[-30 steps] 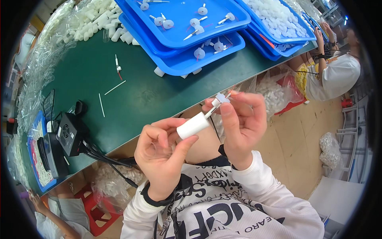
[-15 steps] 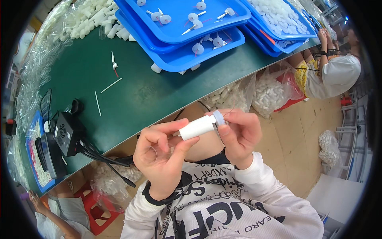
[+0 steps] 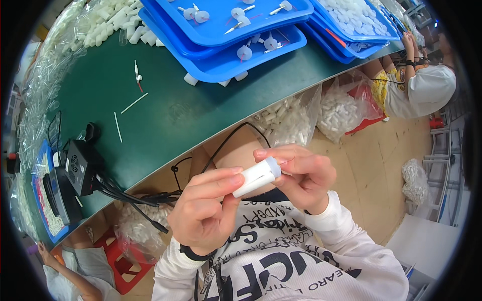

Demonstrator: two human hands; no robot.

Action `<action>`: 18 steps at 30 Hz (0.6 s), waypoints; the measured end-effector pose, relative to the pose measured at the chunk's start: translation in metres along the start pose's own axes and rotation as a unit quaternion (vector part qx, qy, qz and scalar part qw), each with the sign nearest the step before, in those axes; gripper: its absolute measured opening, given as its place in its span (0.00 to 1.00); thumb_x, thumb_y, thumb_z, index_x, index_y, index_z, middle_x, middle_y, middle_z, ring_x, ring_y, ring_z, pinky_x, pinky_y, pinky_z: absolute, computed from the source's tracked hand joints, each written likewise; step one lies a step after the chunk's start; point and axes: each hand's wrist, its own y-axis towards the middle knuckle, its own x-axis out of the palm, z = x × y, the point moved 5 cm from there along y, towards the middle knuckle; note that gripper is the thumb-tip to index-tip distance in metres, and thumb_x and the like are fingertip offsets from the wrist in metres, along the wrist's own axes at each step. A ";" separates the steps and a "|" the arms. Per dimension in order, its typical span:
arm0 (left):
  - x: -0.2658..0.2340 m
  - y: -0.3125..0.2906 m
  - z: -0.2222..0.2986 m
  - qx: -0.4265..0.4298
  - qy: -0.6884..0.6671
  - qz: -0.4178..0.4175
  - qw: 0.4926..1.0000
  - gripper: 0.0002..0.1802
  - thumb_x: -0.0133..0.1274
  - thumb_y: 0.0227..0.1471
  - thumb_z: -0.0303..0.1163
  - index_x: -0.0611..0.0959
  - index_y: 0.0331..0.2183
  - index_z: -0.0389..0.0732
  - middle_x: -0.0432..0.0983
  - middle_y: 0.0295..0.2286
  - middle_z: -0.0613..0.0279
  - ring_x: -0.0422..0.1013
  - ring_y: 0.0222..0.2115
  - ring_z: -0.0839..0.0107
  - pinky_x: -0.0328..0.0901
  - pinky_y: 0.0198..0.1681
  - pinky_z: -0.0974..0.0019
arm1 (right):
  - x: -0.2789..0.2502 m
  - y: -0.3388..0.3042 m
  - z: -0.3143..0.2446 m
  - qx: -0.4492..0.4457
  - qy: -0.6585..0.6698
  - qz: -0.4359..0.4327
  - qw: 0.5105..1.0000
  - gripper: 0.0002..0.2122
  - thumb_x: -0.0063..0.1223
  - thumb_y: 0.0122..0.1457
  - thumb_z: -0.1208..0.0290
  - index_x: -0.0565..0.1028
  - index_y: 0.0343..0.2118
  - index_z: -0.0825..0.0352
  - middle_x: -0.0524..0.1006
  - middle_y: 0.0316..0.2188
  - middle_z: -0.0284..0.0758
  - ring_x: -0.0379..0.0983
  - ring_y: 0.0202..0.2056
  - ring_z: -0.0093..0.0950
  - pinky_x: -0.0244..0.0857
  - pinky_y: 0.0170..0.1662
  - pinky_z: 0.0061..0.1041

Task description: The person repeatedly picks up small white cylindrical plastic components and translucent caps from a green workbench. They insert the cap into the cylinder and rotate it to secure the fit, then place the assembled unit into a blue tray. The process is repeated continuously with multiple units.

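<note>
My left hand grips a short white plastic cylinder by its near end, between thumb and fingers. A slit-like dark line runs along its side. On the cylinder's far end sits a translucent round cap. My right hand pinches at this cap with thumb and fingers. A thin reddish wire shows at the cap, by the right fingertips. Both hands are held over my lap, off the front edge of the green table. The cylinder's near end is hidden by my left fingers.
Stacked blue trays hold caps with thin tubes and wires. Another blue tray is full of translucent discs. White cylinders pile up at the back left. A black device with cables stands left. Co-workers sit at both sides.
The cap, before slightly apart from the cylinder's end, now sits against it. The cylinder has turned and tilted more upward to the right. Both hands have shifted slightly; the left fingers have closed further round it.
</note>
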 end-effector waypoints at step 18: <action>0.007 -0.007 -0.030 -0.303 -0.155 0.044 0.939 0.18 0.58 0.40 0.15 0.63 0.20 0.40 0.76 0.33 0.49 0.72 0.36 0.68 0.65 0.40 0.69 | 0.027 -0.019 0.040 0.271 0.294 0.062 0.914 0.18 0.57 0.51 0.75 0.69 0.45 0.72 0.74 0.38 0.35 0.70 0.38 0.20 0.65 0.40 0.18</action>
